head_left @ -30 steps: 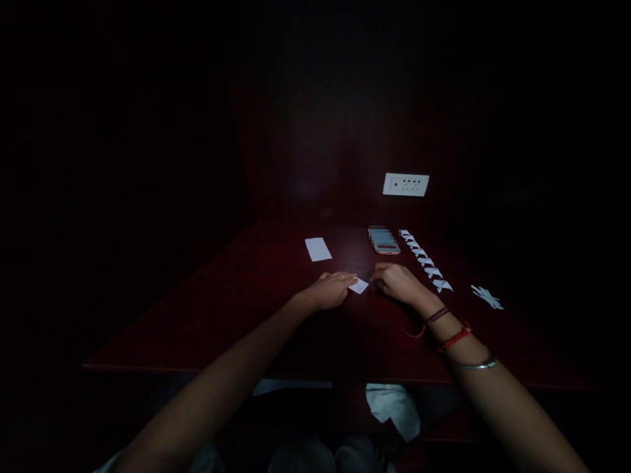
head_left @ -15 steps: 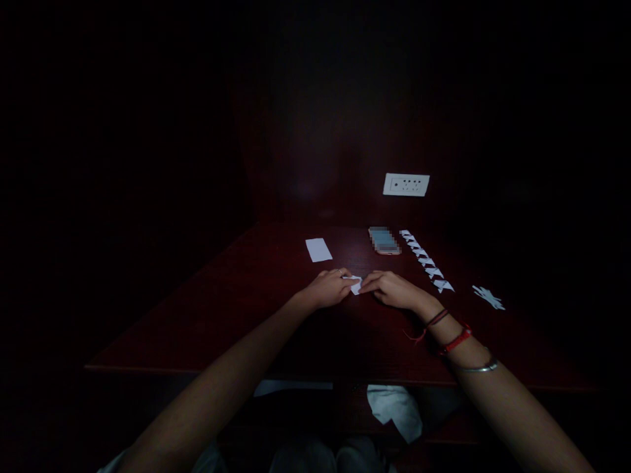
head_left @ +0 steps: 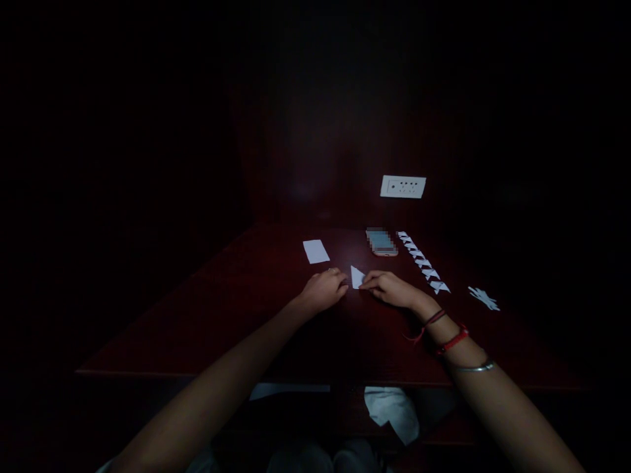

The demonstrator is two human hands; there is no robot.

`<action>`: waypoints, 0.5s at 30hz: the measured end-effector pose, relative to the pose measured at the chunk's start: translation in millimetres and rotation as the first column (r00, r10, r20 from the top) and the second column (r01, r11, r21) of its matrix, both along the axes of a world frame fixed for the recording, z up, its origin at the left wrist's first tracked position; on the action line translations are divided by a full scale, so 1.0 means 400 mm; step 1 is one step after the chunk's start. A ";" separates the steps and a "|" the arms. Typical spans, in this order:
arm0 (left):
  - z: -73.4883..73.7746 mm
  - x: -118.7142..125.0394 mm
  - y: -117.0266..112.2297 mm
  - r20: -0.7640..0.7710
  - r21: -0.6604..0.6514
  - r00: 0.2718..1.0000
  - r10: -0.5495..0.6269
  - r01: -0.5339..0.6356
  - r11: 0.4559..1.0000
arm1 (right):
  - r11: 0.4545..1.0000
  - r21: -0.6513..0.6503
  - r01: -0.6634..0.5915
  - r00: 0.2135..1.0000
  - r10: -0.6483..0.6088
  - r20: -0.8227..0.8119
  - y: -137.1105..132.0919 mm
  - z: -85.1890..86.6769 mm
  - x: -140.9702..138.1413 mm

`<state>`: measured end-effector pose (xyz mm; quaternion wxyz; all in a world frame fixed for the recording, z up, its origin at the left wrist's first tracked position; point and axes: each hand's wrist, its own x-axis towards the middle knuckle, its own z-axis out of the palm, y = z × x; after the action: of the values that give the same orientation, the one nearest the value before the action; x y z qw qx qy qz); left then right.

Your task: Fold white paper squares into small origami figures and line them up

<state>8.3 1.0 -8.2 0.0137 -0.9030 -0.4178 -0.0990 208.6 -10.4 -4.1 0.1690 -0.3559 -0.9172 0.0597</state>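
A small white piece of paper (head_left: 357, 278), folded to a roughly triangular shape, stands out against the dark red table (head_left: 236, 315). My right hand (head_left: 392, 289) grips its right lower edge between thumb and fingers. Just left of the paper rests my left hand (head_left: 324, 290), apart from it. Its fingers are bent, with a small gap between thumb and forefinger and nothing held. A flat white sheet (head_left: 316, 251) lies beyond my left hand.
Toward the back lies a phone (head_left: 381, 242) with a blurred screen. Right of it runs a row of folded white papers (head_left: 420, 261), then a small pile of paper strips (head_left: 484, 298). A socket panel (head_left: 403, 186) is on the wall. White cloth-like material (head_left: 392, 410) shows below the table edge.
My left hand has let go of the paper and drawn slightly left. More of the paper shows, now as a triangle, still held by my right hand. The view has shifted slightly.
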 end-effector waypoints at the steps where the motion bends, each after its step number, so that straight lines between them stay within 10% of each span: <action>1: 0.001 0.002 -0.003 -0.001 -0.012 0.998 -0.062 0.062 0.998 | 1.000 0.005 0.023 1.000 -0.023 -0.004 0.003 -0.002 0.002; 7: -0.007 0.007 0.001 -0.012 -0.024 0.982 -0.187 0.187 0.982 | 0.966 -0.059 0.253 0.950 -0.260 -0.174 0.034 -0.019 0.014; 15: -0.008 0.011 0.009 -0.038 -0.096 0.976 -0.217 0.212 0.972 | 0.718 -0.640 0.275 0.565 -0.659 -0.496 0.064 -0.040 0.005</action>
<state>12.6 4.6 -11.4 -0.0285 -0.9446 -0.3216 -0.0590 210.6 15.2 -20.0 0.4138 -0.5751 -0.5998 0.3718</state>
